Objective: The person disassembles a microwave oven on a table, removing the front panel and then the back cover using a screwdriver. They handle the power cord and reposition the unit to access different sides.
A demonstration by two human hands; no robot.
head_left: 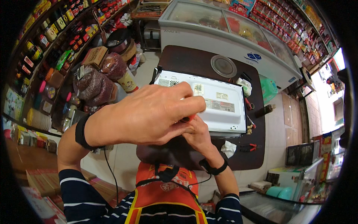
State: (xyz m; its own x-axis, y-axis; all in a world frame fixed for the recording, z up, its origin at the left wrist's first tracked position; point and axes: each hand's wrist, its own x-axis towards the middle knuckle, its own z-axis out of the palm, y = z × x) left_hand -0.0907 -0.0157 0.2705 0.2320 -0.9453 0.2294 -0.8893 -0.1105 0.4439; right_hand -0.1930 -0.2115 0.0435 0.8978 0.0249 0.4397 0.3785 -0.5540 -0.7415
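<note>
A white metal-cased appliance, which looks like a microwave oven, lies on the dark table, with vent holes and labels on its upward face. Above its near left part, my left hand is closed, fingers bent round a red tool handle that shows only in part. My right hand is just below and to the right, its fingers gathered against the same handle. The tool's tip is hidden behind my hands. On the table's far side lies a round glass turntable plate.
Red-handled pliers and a crumpled white tissue lie at the table's near right. A chest freezer stands behind the table. Full sacks and loaded shelves line the left. A green plastic bag hangs right.
</note>
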